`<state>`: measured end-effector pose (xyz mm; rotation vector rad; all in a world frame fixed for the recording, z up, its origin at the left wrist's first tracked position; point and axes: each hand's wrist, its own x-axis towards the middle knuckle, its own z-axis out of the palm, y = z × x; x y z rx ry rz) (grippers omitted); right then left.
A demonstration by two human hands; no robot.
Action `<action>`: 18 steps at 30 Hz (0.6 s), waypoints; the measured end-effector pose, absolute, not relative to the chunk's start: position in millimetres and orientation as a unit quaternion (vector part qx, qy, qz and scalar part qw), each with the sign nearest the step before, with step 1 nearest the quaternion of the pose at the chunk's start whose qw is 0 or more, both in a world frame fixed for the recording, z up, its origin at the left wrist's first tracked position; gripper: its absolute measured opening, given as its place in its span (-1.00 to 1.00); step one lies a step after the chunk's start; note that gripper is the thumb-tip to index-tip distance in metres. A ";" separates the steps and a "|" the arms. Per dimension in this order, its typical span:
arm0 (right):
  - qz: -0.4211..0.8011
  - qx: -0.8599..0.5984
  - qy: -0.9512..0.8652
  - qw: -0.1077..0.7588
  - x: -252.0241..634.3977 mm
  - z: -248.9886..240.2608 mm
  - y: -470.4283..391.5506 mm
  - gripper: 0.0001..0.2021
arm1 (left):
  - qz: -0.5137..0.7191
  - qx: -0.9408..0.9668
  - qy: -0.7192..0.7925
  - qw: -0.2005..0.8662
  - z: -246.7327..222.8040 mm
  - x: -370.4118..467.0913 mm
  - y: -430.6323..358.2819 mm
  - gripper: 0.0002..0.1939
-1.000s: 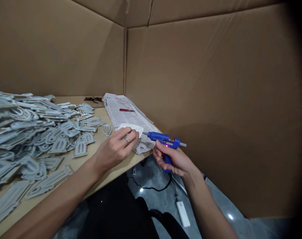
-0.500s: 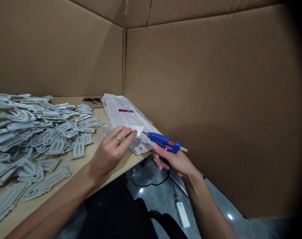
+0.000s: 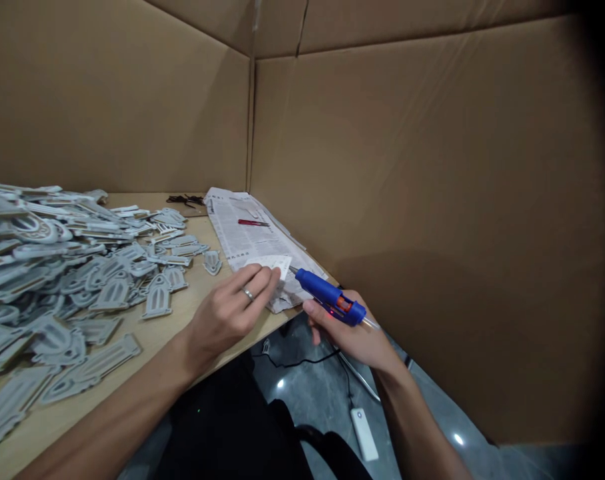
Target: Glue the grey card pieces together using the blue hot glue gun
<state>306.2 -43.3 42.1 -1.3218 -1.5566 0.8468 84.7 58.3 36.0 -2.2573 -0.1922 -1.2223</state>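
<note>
1. Cardboard walls [image 3: 412,180] stand behind and to the right of a pale worktop [image 3: 195,297].
2. White piece [image 3: 284,262]: located above the newspaper [image 3: 227,217], near the worktop's edge, and pinched in the fingers of the left hand [image 3: 235,300].
3. Blue glue gun [image 3: 327,293]: gripped in the right hand [image 3: 360,337], nozzle at the white piece's near corner; whether they touch cannot be determined. Red light showing.
4. Principal hazard, in my judgement: burnt left fingertips, should the nozzle slip off the small corner, given how near they are.
5. Secondary hazard: a loose pinch could let the white piece twist under nozzle pressure, smearing any glue.
6. Surroundings: red-handled tool [image 3: 252,223] on the newspaper; heap of grey pieces [image 3: 112,267] to the left.
7. Below, a black cable [image 3: 302,363] hangs over the floor [image 3: 327,393]; snagging it could jerk the glue gun, if connected.
</note>
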 end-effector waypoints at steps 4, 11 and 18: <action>0.341 -0.534 -0.634 0.442 306.9 45.5 -48.0 -0.52 | -0.464 -0.833 -0.081 0.288 36.2 83.1 58.7 -0.66; 0.359 -0.546 -0.633 0.414 308.4 48.4 -49.6 -0.52 | -0.491 -0.821 -0.034 0.290 37.3 84.4 54.4 -0.67; 0.422 -0.522 -0.596 0.440 301.9 49.3 -51.3 -0.53 | -0.485 -0.820 -0.019 0.303 38.9 85.3 52.3 -0.72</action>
